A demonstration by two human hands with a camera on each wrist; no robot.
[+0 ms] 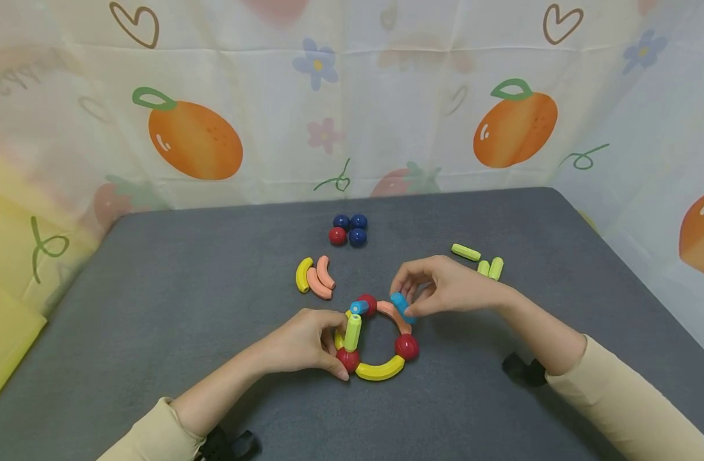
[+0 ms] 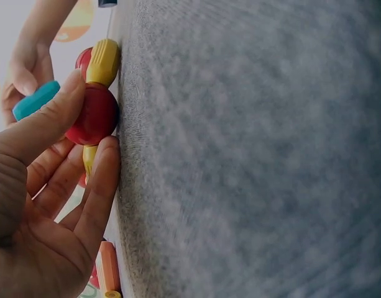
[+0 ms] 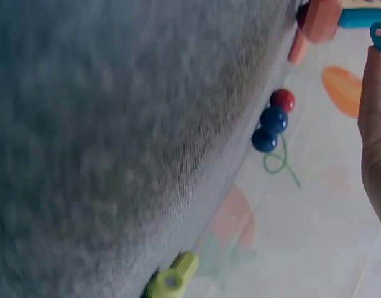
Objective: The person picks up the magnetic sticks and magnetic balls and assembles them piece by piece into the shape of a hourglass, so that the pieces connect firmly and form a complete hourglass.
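A ring of red balls and curved rods lies on the table. My left hand [image 1: 300,342] grips its near-left red ball [image 2: 96,116], thumb on one side and fingers on the other. From that ball a light green rod [image 1: 353,333] stands up; a blue rod [image 1: 359,308] rises at the far red ball [image 1: 368,302]. A yellow curved rod [image 1: 381,370] and a salmon curved rod [image 1: 393,314] meet at the right red ball [image 1: 407,347]. Over the salmon rod, my right hand [image 1: 438,285] pinches another blue rod [image 1: 402,307], tilted, between thumb and fingers.
Several blue balls [image 1: 358,237] and one red ball [image 1: 337,236] sit together farther back. Left of centre lie a yellow curved rod [image 1: 303,275] and two salmon ones [image 1: 319,284]. Light green rods [image 1: 466,252] lie behind my right forearm. A patterned cloth [image 1: 386,115] hangs behind the table.
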